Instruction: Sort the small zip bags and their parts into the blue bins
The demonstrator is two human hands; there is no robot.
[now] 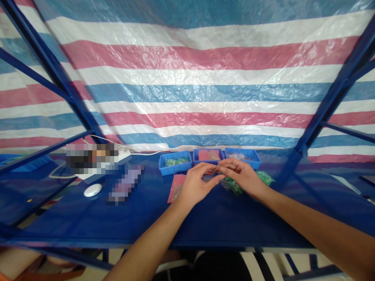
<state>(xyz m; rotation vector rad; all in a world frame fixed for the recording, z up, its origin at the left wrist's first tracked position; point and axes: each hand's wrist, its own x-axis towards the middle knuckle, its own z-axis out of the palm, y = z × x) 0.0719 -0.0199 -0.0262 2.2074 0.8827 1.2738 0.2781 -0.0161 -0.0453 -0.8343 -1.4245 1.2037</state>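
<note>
Left hand (199, 182) and right hand (240, 175) together near mid back edge of tabletop (211, 224). Fingers of both curled in, small thin piece (216, 169) at the meeting fingertips; too blurred to ID, can't tell which hand grips it. Green packets (234, 187) just under right hand, pink packet (175, 184) beside left. Blue bins (176, 169) along back edge.

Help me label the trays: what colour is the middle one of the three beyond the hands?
Blue. The middle tray shows best in the head view.
</note>
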